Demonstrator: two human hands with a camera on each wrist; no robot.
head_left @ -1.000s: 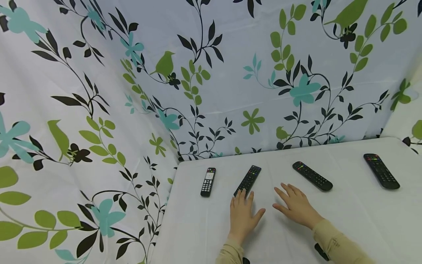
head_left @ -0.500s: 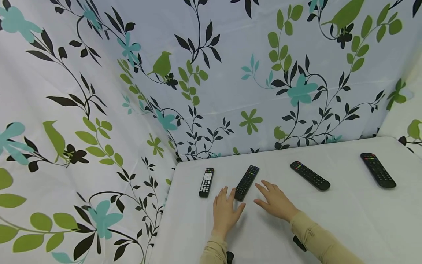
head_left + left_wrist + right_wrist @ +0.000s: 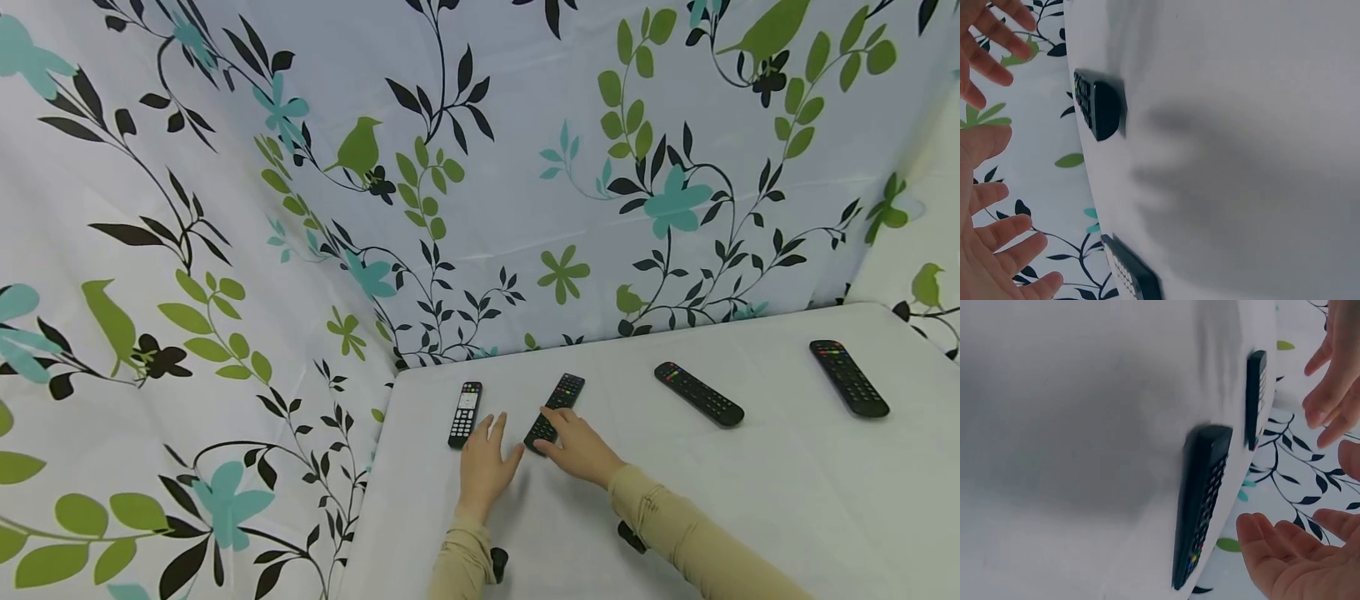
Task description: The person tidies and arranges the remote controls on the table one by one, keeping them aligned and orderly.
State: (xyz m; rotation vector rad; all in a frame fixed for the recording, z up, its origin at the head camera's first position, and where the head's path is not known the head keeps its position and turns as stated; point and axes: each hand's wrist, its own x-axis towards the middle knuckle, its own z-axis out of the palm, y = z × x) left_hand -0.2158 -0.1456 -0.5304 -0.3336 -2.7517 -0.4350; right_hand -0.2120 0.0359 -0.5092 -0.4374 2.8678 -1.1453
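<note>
In the head view my left hand [image 3: 482, 473] hovers over the table with fingers spread, its fingertips just in front of the leftmost remote control [image 3: 465, 417], a slim black one with white buttons. My right hand [image 3: 583, 448] overlaps the near part of a second black remote control [image 3: 567, 390]. The right wrist view has this remote [image 3: 1204, 500] lying flat on the cloth, with the right hand [image 3: 1304, 553] above it, fingers loosely extended. Both remotes also appear in the left wrist view, apart from the left hand [image 3: 1000, 244]. Neither hand holds anything.
Two more black remotes lie to the right, one slanted [image 3: 699, 393] and one near the far right corner [image 3: 850, 379]. A white cloth covers the table [image 3: 750, 500]. Behind it hangs a curtain [image 3: 495, 200] printed with leaves and birds. Dark wrist devices show beneath both sleeves.
Both hands have moved left. The left hand has gone from the second remote to the leftmost one, and the right hand has come over the second. The remotes stay put on the table.
</note>
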